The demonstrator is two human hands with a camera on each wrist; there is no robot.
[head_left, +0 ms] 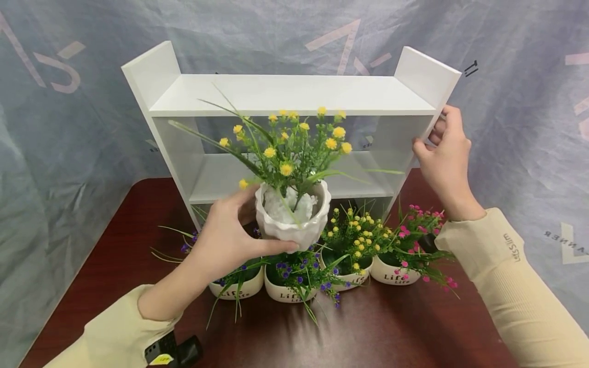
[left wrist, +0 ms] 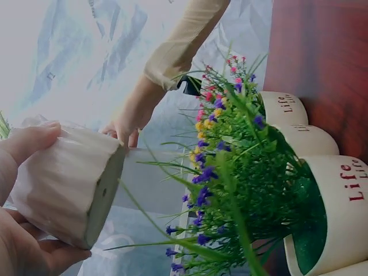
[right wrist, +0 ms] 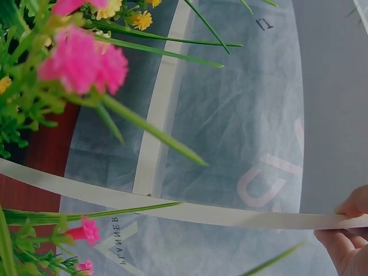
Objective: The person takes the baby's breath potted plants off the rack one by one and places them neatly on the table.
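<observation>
My left hand (head_left: 230,227) grips a white scalloped flowerpot (head_left: 294,225) with yellow flowers (head_left: 285,168) and long grass blades. The pot is held up in front of a white shelf unit (head_left: 294,94), above the row of pots on the table. In the left wrist view the fingers and thumb wrap the pot (left wrist: 69,178), and its flat base faces right. My right hand (head_left: 446,156) pinches the right side panel of the shelf below its top corner, with the thumb on the panel's front edge (right wrist: 259,219) in the right wrist view.
Several cream pots marked "Life" stand in a row before the shelf: two with purple flowers (head_left: 301,271), one with yellow flowers (head_left: 359,237), one with pink flowers (head_left: 414,240). The table (head_left: 368,327) is dark red. A grey printed cloth (head_left: 257,30) hangs behind.
</observation>
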